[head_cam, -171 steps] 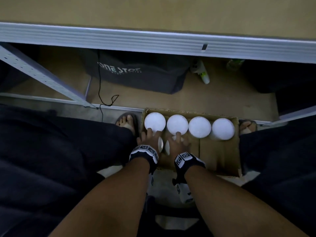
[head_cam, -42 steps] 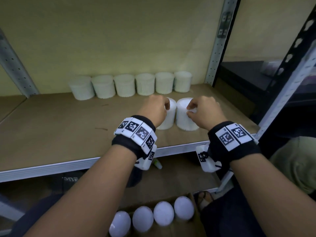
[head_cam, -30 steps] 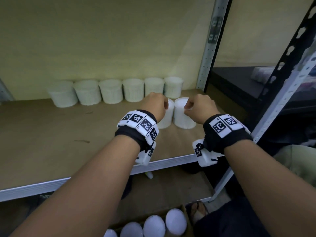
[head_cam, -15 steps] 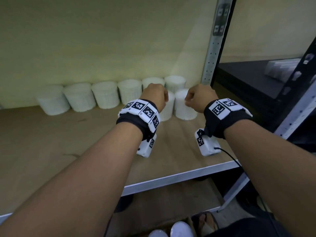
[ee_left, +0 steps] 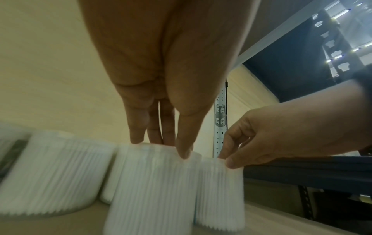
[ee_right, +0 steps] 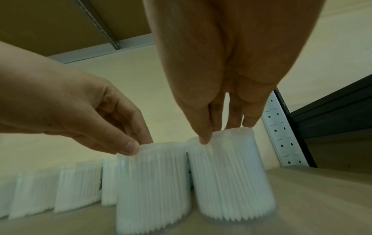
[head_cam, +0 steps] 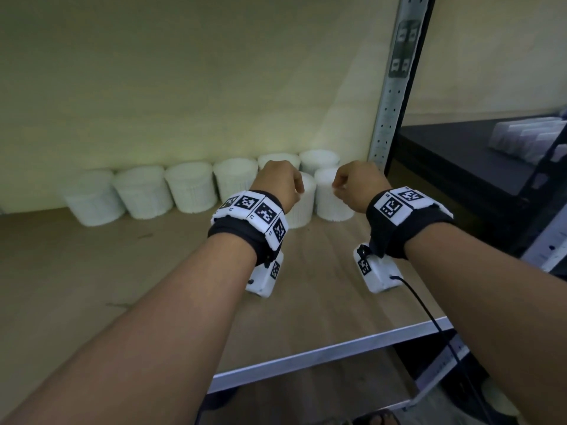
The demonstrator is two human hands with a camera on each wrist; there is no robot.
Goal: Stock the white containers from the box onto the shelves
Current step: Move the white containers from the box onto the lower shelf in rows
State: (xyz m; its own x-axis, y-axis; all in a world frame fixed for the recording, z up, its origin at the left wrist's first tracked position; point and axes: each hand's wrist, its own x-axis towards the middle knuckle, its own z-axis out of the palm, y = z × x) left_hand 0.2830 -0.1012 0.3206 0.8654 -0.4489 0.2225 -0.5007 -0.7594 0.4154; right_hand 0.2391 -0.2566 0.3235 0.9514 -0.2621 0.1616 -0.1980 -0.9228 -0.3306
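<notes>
Two white ribbed containers stand side by side on the wooden shelf (head_cam: 107,271), just in front of a back row of several like them (head_cam: 190,191). My left hand (head_cam: 287,185) pinches the top rim of the left container (head_cam: 302,210). My right hand (head_cam: 349,185) pinches the top rim of the right container (head_cam: 333,200). In the left wrist view my left hand (ee_left: 161,146) has thumb and fingers on the lid of its container (ee_left: 153,190). In the right wrist view my right hand (ee_right: 225,132) holds its container (ee_right: 227,174) the same way. The box is out of view.
A perforated metal upright (head_cam: 394,102) stands just right of the containers, at the shelf's right end. Past it is a dark shelf unit (head_cam: 460,154) holding pale packs (head_cam: 527,139). The shelf's metal front edge (head_cam: 322,354) runs below my wrists, with a lower board (head_cam: 306,397) under it.
Both hands have carried the two containers from the box up to the shelf and slid them back toward the rear row. The view has risen, so the box has dropped out of sight.
</notes>
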